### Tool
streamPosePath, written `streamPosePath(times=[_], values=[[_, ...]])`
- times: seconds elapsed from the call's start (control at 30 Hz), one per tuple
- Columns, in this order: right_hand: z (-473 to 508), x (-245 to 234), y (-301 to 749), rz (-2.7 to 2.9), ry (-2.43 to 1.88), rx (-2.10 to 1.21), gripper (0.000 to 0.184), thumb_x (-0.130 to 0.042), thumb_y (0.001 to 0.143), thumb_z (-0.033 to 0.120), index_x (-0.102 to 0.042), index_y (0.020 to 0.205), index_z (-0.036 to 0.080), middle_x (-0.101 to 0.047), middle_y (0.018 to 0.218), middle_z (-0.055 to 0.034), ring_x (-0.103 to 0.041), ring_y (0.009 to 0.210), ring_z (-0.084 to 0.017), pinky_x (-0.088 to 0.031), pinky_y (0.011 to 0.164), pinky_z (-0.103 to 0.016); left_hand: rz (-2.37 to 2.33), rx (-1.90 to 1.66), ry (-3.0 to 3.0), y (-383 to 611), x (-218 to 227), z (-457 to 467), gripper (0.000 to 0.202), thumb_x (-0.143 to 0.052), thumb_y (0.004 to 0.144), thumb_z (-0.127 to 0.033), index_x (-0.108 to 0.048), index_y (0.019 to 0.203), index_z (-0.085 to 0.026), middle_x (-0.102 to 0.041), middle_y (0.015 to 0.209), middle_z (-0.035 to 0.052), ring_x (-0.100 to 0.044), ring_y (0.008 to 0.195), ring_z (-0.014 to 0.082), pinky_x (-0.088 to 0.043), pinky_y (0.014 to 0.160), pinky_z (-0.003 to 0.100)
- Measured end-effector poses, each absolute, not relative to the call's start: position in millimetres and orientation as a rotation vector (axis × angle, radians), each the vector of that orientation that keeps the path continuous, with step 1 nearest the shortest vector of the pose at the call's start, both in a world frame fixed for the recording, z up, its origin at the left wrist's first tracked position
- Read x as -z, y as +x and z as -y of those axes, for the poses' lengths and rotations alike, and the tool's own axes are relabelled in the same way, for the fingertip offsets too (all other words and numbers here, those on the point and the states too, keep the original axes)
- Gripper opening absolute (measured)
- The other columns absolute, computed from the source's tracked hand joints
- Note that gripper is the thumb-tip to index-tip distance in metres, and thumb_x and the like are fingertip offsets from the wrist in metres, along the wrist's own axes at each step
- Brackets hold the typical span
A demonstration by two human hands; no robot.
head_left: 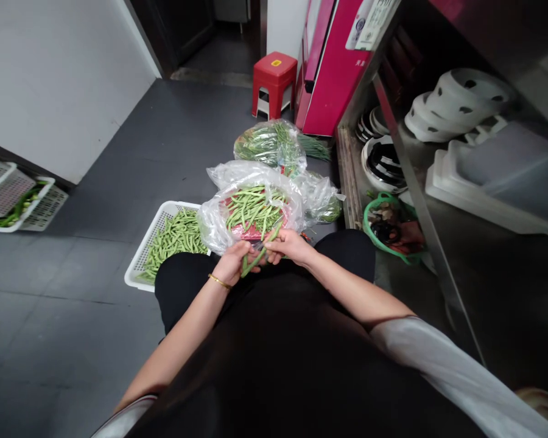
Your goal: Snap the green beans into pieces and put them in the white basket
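Observation:
Above my lap, both hands are closed on green beans (254, 261). My left hand (232, 263), with a gold bracelet at the wrist, grips the lower end. My right hand (290, 246) pinches the upper part between thumb and fingers. Whether this is one bean or more cannot be made out, as the fingers cover part. Just beyond my hands lies an open clear plastic bag (214, 213) with loose green beans (251, 208) on something red. Left of my knee, a white perforated basket (141, 255) holds many beans (176, 238).
Behind the open bag are bagged greens (262, 143) and another plastic bag (322, 194). A red stool (274, 70) stands farther back by a pink cabinet (331, 79). Metal shelving (420, 182) and a green basket (369, 234) line the right. White baskets (43, 210) sit far left.

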State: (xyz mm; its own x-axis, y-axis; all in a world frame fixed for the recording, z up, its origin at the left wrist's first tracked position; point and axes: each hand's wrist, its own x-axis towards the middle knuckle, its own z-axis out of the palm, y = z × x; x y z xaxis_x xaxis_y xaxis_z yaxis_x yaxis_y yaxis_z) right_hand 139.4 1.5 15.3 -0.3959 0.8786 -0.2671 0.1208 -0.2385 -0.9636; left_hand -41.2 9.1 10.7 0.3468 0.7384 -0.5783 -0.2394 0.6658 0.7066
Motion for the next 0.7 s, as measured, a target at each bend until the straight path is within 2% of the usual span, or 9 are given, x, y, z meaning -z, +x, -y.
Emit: streamPosePath(times=[0.07, 0.13, 0.2, 0.27, 0.33, 0.47, 0.53, 0.6, 0.7], values=[[-8, -7, 143, 1.523, -1.291, -1.638, 0.027, -0.052, 0.085, 0.04, -0.05, 0.091, 0.014, -0.06, 0.065, -0.0006, -0.061, 0.057, -0.013, -0.052, 0.055, -0.026, -0.962, -0.529, 0.63, -34, -17, -4, 0.032, -0.072, 0.068, -0.038, -0.049, 0.073, -0.015, -0.061, 0.059, 0.0027, -0.049, 0.036, 0.009, -0.031, 0.031, 0.016], [-4, -5, 140, 1.792, -1.379, -1.285, 0.02, -0.049, 0.088, 0.033, -0.051, 0.09, 0.014, -0.062, 0.074, -0.0054, -0.062, 0.067, -0.016, -0.052, 0.063, -0.029, -0.974, -0.497, 0.594, -25, -17, -1, 0.034, -0.075, 0.065, -0.035, -0.047, 0.071, -0.016, -0.055, 0.052, -0.0018, -0.035, 0.029, 0.0032, -0.019, 0.029, 0.013], [7, -8, 132, 2.111, -1.359, -0.864, 0.014, -0.044, 0.089, 0.025, -0.053, 0.089, 0.014, -0.062, 0.085, -0.0111, -0.062, 0.08, -0.019, -0.05, 0.072, -0.032, -1.04, -0.6, 0.529, -18, -10, 0, 0.036, -0.075, 0.063, -0.033, -0.044, 0.068, -0.017, -0.049, 0.047, -0.0055, -0.03, 0.029, 0.0018, -0.017, 0.03, 0.013], [19, -11, 121, 2.346, -1.24, -0.639, 0.015, -0.041, 0.089, 0.019, -0.054, 0.087, 0.013, -0.062, 0.09, -0.0144, -0.06, 0.088, -0.021, -0.048, 0.076, -0.034, -1.13, -0.778, 0.503, -14, -1, -1, 0.038, -0.076, 0.061, -0.032, -0.042, 0.064, -0.017, -0.044, 0.044, -0.0072, -0.033, 0.031, 0.0027, -0.02, 0.031, 0.014], [24, -13, 114, 2.386, -1.154, -0.709, 0.014, -0.044, 0.089, 0.021, -0.055, 0.087, 0.013, -0.063, 0.088, -0.0131, -0.061, 0.086, -0.021, -0.049, 0.074, -0.032, -1.181, -0.912, 0.495, -15, 5, -5, 0.041, -0.078, 0.059, -0.034, -0.041, 0.061, -0.017, -0.042, 0.043, -0.0075, -0.036, 0.033, 0.0034, -0.024, 0.033, 0.015], [14, -6, 114, 1.914, -1.217, -1.468, 0.028, -0.048, 0.089, 0.04, -0.053, 0.08, 0.015, -0.062, 0.066, -0.0023, -0.061, 0.057, -0.012, -0.049, 0.053, -0.023, -1.083, -0.956, 0.572, -26, 0, -7, 0.039, -0.076, 0.061, -0.045, -0.051, 0.07, -0.016, -0.037, 0.044, -0.0091, -0.029, 0.032, 0.0023, -0.019, 0.032, 0.016], [8, -1, 117, 1.703, -1.225, -1.745, 0.036, -0.049, 0.087, 0.048, -0.051, 0.074, 0.015, -0.059, 0.058, 0.0009, -0.059, 0.048, -0.01, -0.046, 0.046, -0.021, -1.077, -0.877, 0.698, -30, -6, -3, 0.038, -0.077, 0.061, -0.043, -0.056, 0.076, -0.015, -0.039, 0.045, -0.009, -0.028, 0.033, 0.0023, -0.018, 0.032, 0.016], [6, -1, 121, 1.724, -1.26, -1.767, 0.038, -0.052, 0.085, 0.05, -0.051, 0.071, 0.014, -0.059, 0.058, 0.0008, -0.059, 0.047, -0.01, -0.046, 0.046, -0.02, -1.135, -0.821, 0.838, -32, -10, 2, 0.034, -0.078, 0.06, -0.039, -0.059, 0.074, -0.015, -0.044, 0.047, -0.0071, -0.03, 0.034, 0.0029, -0.02, 0.033, 0.017], [6, -11, 131, 2.082, -1.402, -1.305, 0.03, -0.058, 0.083, 0.043, -0.057, 0.08, 0.013, -0.066, 0.073, -0.0053, -0.064, 0.065, -0.014, -0.047, 0.059, -0.023, -1.216, -0.81, 1.035, -36, -14, 6, 0.027, -0.075, 0.062, -0.036, -0.059, 0.068, -0.015, -0.046, 0.048, -0.0057, -0.032, 0.038, 0.0044, -0.023, 0.037, 0.019]])
